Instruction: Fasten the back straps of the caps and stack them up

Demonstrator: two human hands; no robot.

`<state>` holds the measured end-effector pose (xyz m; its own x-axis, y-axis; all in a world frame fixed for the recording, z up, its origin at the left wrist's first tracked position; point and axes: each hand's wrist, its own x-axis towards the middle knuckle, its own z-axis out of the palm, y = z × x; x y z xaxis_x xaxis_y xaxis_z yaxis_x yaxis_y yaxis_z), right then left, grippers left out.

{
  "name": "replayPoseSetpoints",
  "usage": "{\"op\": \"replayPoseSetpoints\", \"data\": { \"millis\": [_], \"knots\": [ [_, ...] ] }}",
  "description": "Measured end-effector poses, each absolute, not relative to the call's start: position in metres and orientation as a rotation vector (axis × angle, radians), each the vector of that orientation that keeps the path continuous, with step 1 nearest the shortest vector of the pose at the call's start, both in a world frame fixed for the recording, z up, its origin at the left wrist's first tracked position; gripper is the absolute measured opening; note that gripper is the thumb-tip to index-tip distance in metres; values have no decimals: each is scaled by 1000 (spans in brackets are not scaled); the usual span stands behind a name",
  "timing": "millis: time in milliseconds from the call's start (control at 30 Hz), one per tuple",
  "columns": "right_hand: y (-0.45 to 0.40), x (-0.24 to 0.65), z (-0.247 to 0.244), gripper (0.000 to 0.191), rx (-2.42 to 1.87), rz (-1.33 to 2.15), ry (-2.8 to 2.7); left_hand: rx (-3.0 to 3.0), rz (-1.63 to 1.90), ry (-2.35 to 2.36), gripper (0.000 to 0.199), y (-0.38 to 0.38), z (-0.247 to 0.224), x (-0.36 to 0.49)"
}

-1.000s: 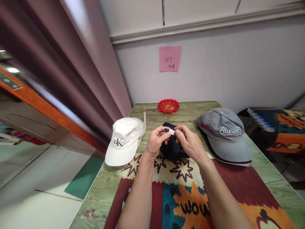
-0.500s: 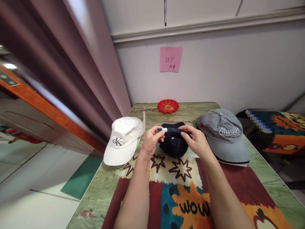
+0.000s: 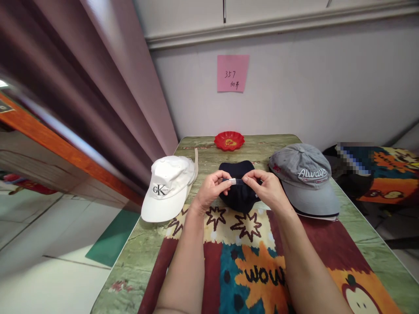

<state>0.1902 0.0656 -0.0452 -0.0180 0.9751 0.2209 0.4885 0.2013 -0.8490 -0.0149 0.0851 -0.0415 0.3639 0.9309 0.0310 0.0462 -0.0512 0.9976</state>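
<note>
A dark navy cap [image 3: 238,198] lies on the table between my hands, its brim pointing away from me. Its back strap carries a small silver buckle [image 3: 232,181]. On the left, my left hand [image 3: 212,189] pinches the strap beside that buckle. My right hand [image 3: 263,185] pinches the strap just right of it, thumb against fingers. To the left stands a white cap [image 3: 168,185] with a black "GK" mark. A grey cap [image 3: 304,174] lettered "Always" sits to the right, with another brim edge showing beneath it.
A red scalloped dish [image 3: 229,141] stands at the back of the green wood-patterned table [image 3: 203,150]. Under my forearms lies a colourful cloth [image 3: 212,266]. A pink note [image 3: 232,73] is stuck on the wall, and a purple curtain [image 3: 131,78] hangs at the left.
My hands have drawn closer together along the strap, the right one moving left toward the buckle. More of the navy cap's brim shows. The view has tilted slightly downward.
</note>
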Motion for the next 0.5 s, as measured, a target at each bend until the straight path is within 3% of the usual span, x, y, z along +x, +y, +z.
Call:
{"op": "replayPoseSetpoints", "data": {
  "millis": [500],
  "knots": [
    [62,175,-41,25,-1388,628,-1704,1456,937,909,25,85,-44,-12]
  ]
}}
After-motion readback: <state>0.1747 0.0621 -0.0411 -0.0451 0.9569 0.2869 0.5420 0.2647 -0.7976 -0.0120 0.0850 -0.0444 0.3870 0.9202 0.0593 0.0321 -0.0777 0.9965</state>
